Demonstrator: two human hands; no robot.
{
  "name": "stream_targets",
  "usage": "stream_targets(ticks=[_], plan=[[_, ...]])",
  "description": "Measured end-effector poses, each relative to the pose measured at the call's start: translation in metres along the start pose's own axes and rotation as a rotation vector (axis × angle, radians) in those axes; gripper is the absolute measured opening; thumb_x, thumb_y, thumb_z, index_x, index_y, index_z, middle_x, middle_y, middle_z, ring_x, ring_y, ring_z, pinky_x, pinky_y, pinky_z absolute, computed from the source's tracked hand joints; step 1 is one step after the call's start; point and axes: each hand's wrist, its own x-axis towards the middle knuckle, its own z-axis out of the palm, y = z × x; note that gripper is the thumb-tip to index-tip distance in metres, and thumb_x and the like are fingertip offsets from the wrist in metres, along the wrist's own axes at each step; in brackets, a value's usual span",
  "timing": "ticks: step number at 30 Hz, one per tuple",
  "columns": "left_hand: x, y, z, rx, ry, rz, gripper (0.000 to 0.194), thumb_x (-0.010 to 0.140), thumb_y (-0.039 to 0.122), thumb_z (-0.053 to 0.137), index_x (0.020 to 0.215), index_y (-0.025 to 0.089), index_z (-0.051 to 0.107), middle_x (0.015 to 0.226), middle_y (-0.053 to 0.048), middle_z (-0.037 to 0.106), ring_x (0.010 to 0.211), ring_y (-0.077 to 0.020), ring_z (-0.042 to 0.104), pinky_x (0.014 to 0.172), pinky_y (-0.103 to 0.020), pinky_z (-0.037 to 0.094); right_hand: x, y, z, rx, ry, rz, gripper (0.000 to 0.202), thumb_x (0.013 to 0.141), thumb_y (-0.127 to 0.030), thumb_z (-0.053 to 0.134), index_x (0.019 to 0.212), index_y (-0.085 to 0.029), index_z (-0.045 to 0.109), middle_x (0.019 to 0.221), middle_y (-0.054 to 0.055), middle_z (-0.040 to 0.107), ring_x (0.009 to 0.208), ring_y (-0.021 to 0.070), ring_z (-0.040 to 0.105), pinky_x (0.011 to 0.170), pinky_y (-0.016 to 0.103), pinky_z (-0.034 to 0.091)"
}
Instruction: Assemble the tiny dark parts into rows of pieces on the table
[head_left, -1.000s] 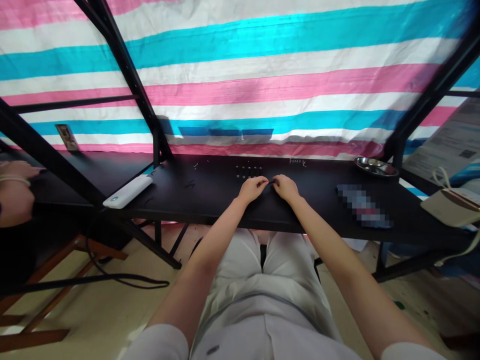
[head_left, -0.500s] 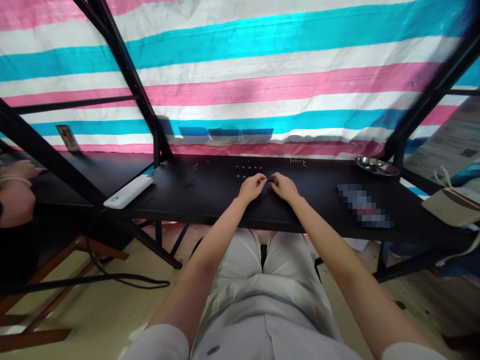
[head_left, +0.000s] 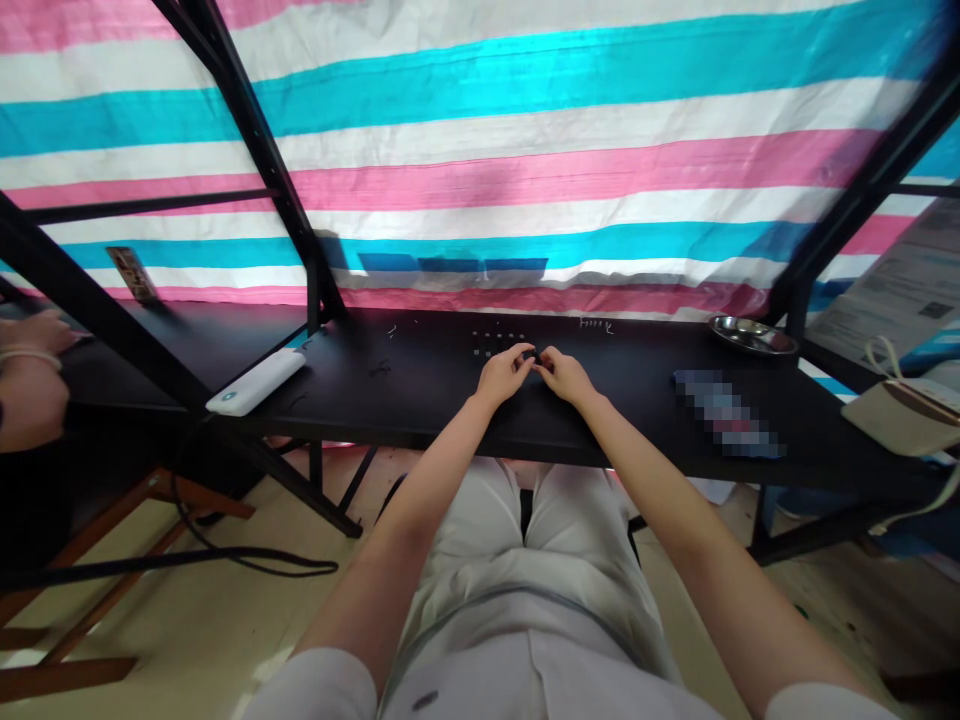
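Note:
Just above the black table (head_left: pixel 420 400), my left hand (head_left: pixel 506 372) and my right hand (head_left: pixel 562 374) meet with bent fingers. Pinched between their fingertips is a small black piece (head_left: pixel 534 357), too small to name. Behind my left hand, several tiny pale pieces (head_left: pixel 499 336) lie in rows, partly hidden by the fingers. Small white bits (head_left: pixel 596 324) stand in a line near the back edge. Thin dark pieces (head_left: pixel 380 369) lie left of my hands.
A long white case (head_left: pixel 259 382) lies on the left, a shiny metal dish (head_left: pixel 752 335) at the back right. A blurred-out packet (head_left: pixel 727 415) and a beige bag (head_left: pixel 896 415) are on the right. Black frame posts (head_left: pixel 281 200) rise beside the table. Another person's hand (head_left: pixel 34 335) shows far left.
My right hand has shifted slightly left, closer to my left hand. The small black piece has turned between the fingertips and now shows less of its length.

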Motion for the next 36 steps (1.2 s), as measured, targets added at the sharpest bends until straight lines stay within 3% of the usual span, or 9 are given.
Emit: stream_targets(ticks=[8,20,29,36], plan=[[0.001,-0.003,0.001,0.046,0.085,-0.078,0.023,0.086,0.024,0.047,0.105,0.02,0.061,0.069,0.001,0.062,0.057,-0.0101,0.053,0.058,-0.021,0.04,0.007,0.009,0.006,-0.049,0.034,0.078,0.013,0.08,-0.032,0.055,0.079,-0.018,0.057,0.079,0.004,0.062,0.07,0.0154,0.054,0.065,0.026,0.039],[0.0,-0.003,0.001,0.062,0.076,-0.063,0.018,0.085,0.02,0.047,0.094,0.02,0.063,0.073,0.0,0.064,0.061,-0.011,0.055,0.059,-0.022,0.041,0.036,0.013,0.016,-0.014,-0.005,0.203,0.016,0.073,-0.033,0.063,0.069,-0.018,0.06,0.067,0.002,0.062,0.062,0.0134,0.053,0.062,0.024,0.04],[0.0,-0.002,0.0,0.063,0.065,-0.05,0.018,0.084,0.018,0.047,0.093,0.02,0.062,0.073,0.0,0.064,0.061,-0.0115,0.055,0.059,-0.022,0.04,0.047,0.009,0.025,0.011,0.005,0.315,0.018,0.073,-0.035,0.067,0.075,-0.016,0.065,0.072,0.003,0.065,0.067,0.0138,0.057,0.061,0.023,0.04],[0.0,-0.002,0.0,0.067,0.056,-0.052,0.019,0.084,0.018,0.046,0.093,0.02,0.062,0.074,-0.001,0.064,0.062,-0.0117,0.055,0.058,-0.022,0.04,0.044,0.01,0.025,0.004,0.006,0.314,0.023,0.074,-0.037,0.066,0.084,-0.016,0.068,0.078,0.005,0.067,0.073,0.0153,0.06,0.064,0.024,0.043]])
